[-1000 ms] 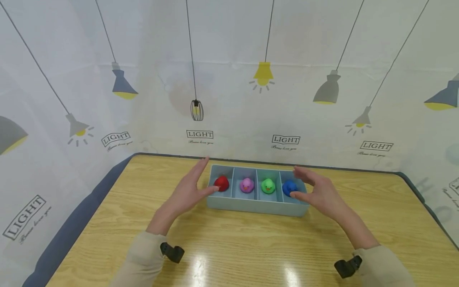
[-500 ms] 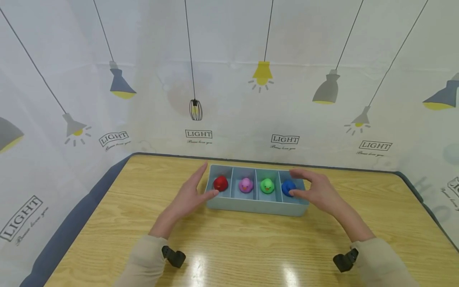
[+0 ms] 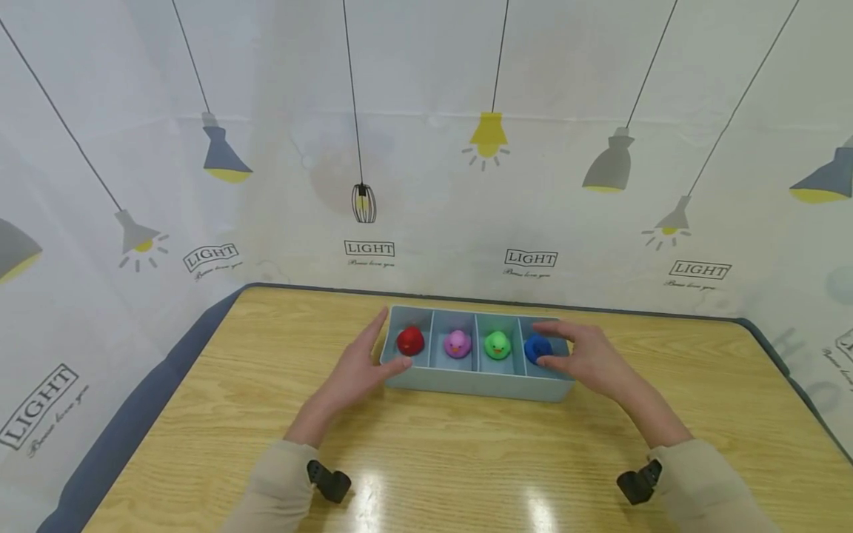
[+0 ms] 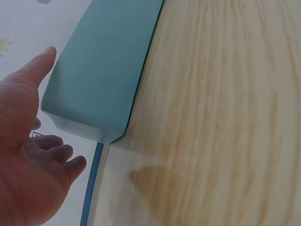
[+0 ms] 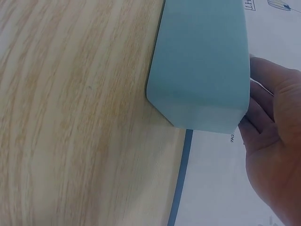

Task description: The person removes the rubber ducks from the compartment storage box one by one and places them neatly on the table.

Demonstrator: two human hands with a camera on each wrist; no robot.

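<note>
A pale blue box [image 3: 480, 383] with several compartments stands on the wooden table, one small toy duck per compartment: red [image 3: 410, 340], pink [image 3: 457, 344], green [image 3: 497, 346] and blue [image 3: 538, 349]. At the box's left end is my left hand [image 3: 356, 374], its fingers extended and the thumb tip over the front rim by the red duck. In the left wrist view its fingers are apart from the end wall. My right hand [image 3: 595, 360] reaches over the right end, thumb and forefinger spread around the blue duck, partly covering it. The right wrist view hides that duck behind the box wall.
The wooden table [image 3: 426, 451] extends in front of and beside the box. Its dark edging [image 3: 320, 289] runs close behind the box. A white curtain [image 3: 426, 170] printed with lamps hangs behind and at the sides.
The left hand has lowered slightly and come closer to the box's left end. The right hand has shifted a little left over the blue duck. The box and ducks have stayed put.
</note>
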